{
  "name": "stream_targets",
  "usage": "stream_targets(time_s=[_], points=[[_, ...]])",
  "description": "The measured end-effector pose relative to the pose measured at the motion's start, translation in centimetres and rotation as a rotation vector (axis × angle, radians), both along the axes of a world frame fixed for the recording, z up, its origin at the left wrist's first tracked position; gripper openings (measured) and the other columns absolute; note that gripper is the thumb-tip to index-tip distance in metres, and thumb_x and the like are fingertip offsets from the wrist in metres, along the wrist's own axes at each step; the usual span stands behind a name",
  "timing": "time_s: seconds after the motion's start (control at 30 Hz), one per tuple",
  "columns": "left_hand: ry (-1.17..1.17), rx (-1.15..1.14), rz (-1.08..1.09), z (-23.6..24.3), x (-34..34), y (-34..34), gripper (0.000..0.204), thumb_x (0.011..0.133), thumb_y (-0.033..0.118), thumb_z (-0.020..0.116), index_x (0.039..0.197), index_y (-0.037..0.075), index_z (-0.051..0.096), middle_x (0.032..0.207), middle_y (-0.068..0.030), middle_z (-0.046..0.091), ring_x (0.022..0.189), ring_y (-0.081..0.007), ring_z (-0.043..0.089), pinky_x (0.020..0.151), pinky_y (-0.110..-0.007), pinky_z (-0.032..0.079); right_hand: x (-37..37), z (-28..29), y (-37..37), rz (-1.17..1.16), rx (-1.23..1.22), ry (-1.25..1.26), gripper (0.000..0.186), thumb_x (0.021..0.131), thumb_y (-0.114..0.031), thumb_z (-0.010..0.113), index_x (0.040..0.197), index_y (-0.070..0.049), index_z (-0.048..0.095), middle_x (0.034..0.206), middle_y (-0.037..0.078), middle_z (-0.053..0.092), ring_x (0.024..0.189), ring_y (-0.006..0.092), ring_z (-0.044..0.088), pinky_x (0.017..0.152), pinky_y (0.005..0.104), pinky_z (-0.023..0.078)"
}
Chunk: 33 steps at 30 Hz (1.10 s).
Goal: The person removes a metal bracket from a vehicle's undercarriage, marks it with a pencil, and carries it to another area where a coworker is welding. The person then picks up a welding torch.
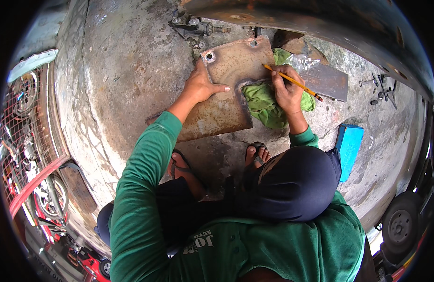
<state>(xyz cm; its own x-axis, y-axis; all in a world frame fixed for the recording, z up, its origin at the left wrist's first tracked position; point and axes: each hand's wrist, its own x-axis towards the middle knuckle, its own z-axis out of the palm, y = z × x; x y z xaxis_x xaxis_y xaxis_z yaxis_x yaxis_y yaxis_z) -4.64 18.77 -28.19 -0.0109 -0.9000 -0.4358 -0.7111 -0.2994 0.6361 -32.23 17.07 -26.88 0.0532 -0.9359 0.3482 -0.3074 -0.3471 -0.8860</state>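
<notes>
A rusty, irregularly cut metal plate (210,116) lies tilted on the concrete, with two holes near its top edge and a notch on its right. My left hand (199,86) grips the plate's left edge, thumb resting on its face. A yellow pencil (309,92) is in my right hand (287,94), its tip at the plate's upper right edge. Crumpled green cloth (266,105) lies under that hand, beside the notch. A darker flat metal piece (329,83) is just right of the cloth, with crumpled clear plastic on it.
Metal parts (193,28) lie at the top, near a large curved steel body (358,23). Scattered tools (383,91) and a blue box (349,151) sit at right, a wheel (398,224) lower right. Mesh fencing (24,122) with bicycles stands left. My feet and knee are below the plate.
</notes>
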Motion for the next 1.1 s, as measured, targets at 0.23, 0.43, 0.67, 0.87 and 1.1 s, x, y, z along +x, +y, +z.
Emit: stream_targets(time_s=[0.23, 0.43, 0.67, 0.87, 1.1], points=[[-0.015, 0.007, 0.014, 0.41, -0.21, 0.06, 0.138, 0.061, 0.043, 0.098, 0.153, -0.014, 0.011, 0.148, -0.0376, 0.044, 0.141, -0.044, 0.045, 0.119, -0.041, 0.036, 0.15, 0.38, -0.06, 0.004, 0.042, 0.047, 0.003, 0.088, 0.0, 0.068, 0.09, 0.002, 0.068, 0.083, 0.011, 0.069, 0.075, 0.0202, 0.067, 0.071, 0.0317, 0.053], [-0.024, 0.024, 0.014, 0.34, -0.13, 0.02, 0.138, 0.061, 0.044, 0.097, 0.153, -0.015, 0.012, 0.147, -0.0384, 0.044, 0.14, -0.0447, 0.045, 0.119, -0.041, 0.036, -0.09, -0.01, -0.05, -0.007, 0.01, 0.051, 0.004, 0.088, -0.001, 0.068, 0.09, 0.002, 0.067, 0.082, 0.011, 0.068, 0.074, 0.0193, 0.065, 0.071, 0.0312, 0.052], [-0.026, 0.005, 0.012, 0.14, -0.08, 0.06, 0.136, 0.062, 0.044, 0.097, 0.152, -0.014, 0.014, 0.145, -0.0378, 0.046, 0.138, -0.0448, 0.047, 0.118, -0.041, 0.038, 0.0, 0.4, 0.02, -0.023, 0.044, 0.055, 0.005, 0.088, -0.003, 0.069, 0.09, 0.001, 0.067, 0.082, 0.011, 0.069, 0.073, 0.02, 0.064, 0.071, 0.0321, 0.052], [-0.057, 0.022, 0.013, 0.31, -0.28, -0.01, 0.136, 0.062, 0.043, 0.098, 0.152, -0.013, 0.013, 0.145, -0.0366, 0.047, 0.138, -0.0439, 0.048, 0.118, -0.041, 0.038, 0.11, 0.12, -0.11, -0.03, 0.01, 0.066, 0.004, 0.088, -0.002, 0.069, 0.089, 0.001, 0.067, 0.082, 0.012, 0.069, 0.072, 0.0225, 0.065, 0.071, 0.033, 0.053], [-0.029, 0.006, 0.011, -0.16, 0.02, 0.06, 0.137, 0.061, 0.042, 0.098, 0.153, -0.014, 0.012, 0.145, -0.037, 0.046, 0.138, -0.044, 0.047, 0.118, -0.041, 0.037, 0.31, -0.07, -0.1, -0.01, 0.021, 0.031, 0.003, 0.088, -0.001, 0.069, 0.089, 0.001, 0.067, 0.082, 0.012, 0.069, 0.072, 0.0223, 0.066, 0.07, 0.0322, 0.053]])
